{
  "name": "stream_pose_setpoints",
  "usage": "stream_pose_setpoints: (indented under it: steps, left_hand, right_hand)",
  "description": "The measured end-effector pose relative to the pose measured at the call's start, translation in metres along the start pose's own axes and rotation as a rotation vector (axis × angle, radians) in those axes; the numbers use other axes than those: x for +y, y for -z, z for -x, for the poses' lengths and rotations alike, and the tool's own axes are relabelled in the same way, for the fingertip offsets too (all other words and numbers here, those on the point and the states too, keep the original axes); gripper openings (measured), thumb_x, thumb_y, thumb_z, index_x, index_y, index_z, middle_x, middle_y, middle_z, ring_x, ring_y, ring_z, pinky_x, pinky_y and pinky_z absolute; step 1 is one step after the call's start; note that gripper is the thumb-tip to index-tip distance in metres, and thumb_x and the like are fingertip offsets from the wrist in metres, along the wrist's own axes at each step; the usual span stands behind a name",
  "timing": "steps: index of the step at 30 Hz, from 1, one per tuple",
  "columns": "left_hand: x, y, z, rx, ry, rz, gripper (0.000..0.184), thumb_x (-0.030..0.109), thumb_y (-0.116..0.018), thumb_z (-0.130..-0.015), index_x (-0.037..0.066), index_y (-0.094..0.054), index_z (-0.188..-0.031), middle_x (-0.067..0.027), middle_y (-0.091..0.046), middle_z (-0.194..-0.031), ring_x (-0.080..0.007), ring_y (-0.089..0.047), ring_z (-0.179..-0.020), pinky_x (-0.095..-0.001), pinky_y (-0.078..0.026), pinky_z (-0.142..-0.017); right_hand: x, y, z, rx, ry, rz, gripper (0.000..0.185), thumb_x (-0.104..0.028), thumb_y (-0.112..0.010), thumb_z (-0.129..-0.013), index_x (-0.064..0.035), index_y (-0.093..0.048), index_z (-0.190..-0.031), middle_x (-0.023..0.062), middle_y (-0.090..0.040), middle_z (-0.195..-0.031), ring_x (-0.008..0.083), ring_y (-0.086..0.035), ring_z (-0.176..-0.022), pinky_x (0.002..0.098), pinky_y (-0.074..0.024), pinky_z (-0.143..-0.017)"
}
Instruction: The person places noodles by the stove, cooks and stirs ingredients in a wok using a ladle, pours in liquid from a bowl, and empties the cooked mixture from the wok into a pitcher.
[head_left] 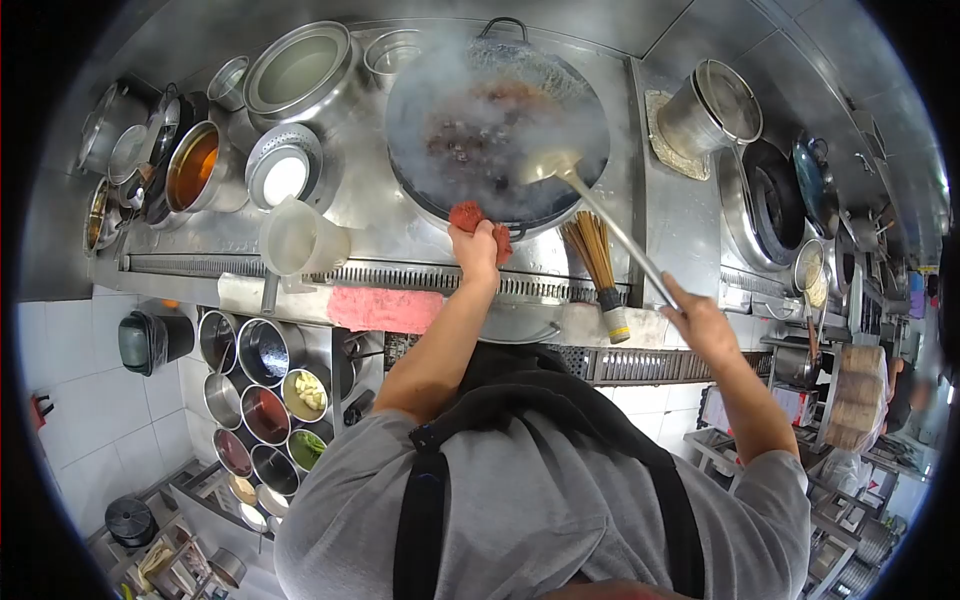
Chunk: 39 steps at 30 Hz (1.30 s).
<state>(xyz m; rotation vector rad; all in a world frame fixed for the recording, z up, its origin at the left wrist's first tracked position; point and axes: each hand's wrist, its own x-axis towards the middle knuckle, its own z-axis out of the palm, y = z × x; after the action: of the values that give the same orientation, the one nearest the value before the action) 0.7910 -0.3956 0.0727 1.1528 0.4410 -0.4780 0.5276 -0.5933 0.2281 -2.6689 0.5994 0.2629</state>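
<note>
A large black wok [405, 130] sits on the steel range, with dark food [475, 140] steaming in it. My left hand [473, 248] is closed on a folded red cloth [467, 213] at the wok's near rim; the smoke and cloth hide whether it grips the near handle. In my right hand [703, 325] is the long handle of a metal wok ladle [552, 166]. The ladle's bowl is over the right side of the wok, close to the food. A bamboo wok brush [592, 255] lies between the wok and my right forearm, touching neither hand.
Left of the wok stand a large lidded pot [297, 70], a pot of orange liquid [193, 168] and a translucent jug [290, 240]. A pink cloth [385, 309] lies along the front edge. Ingredient tins [266, 414] stand lower left. A strainer pot [710, 105] is at right.
</note>
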Motion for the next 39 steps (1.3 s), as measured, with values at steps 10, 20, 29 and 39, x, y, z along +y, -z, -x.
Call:
stream_pose_setpoints:
  steps: [10,20,29,39]
  left_hand:
    - [0.014,0.016,0.001,-0.173,-0.010,-0.197,0.046,0.030,-0.062,-0.093,0.002,-0.045,-0.126,-0.0105,-0.059,-0.106,-0.0196,-0.063,-0.089,-0.0344,-0.054,-0.073]
    - [-0.021,0.211,-0.056,0.002,-0.388,-0.779,0.064,0.028,-0.073,-0.080,0.001,-0.044,-0.130,-0.0194,-0.063,-0.114,-0.0323,-0.062,-0.104,-0.0415,-0.047,-0.090]
    - [-0.004,0.252,-0.026,0.067,-0.443,-0.849,0.052,0.027,-0.076,-0.074,0.002,-0.052,-0.113,-0.0233,-0.064,-0.101,-0.0416,-0.064,-0.094,-0.0470,-0.050,-0.083]
    - [0.011,0.273,-0.027,0.188,-0.463,-1.362,0.076,0.040,-0.077,-0.070,-0.001,-0.050,-0.127,-0.0268,-0.057,-0.123,-0.0414,-0.055,-0.115,-0.0452,-0.045,-0.097]
  right_hand:
    - [-0.051,-0.117,-0.073,0.068,0.055,-0.104,0.060,-0.012,-0.062,-0.088,-0.0054,-0.038,-0.142,0.0288,-0.064,-0.096,0.0453,-0.063,-0.087,0.0507,-0.0503,-0.079]
    - [-0.044,-0.108,-0.157,0.290,-0.056,-0.159,0.049,-0.015,-0.057,-0.090,-0.0007,-0.045,-0.136,0.0320,-0.063,-0.096,0.0475,-0.062,-0.089,0.0527,-0.0491,-0.081]
    - [-0.093,-0.095,-0.092,0.001,-0.243,-1.039,0.048,-0.017,-0.061,-0.089,0.0000,-0.049,-0.132,0.0048,-0.053,-0.065,0.0158,-0.054,-0.045,0.0325,-0.0479,-0.041]
    - [-0.127,-0.070,-0.055,-0.270,-0.327,-1.683,0.029,-0.018,-0.062,-0.082,0.0002,-0.056,-0.104,0.0040,-0.055,-0.074,0.0123,-0.051,-0.048,0.0244,-0.0374,-0.038]
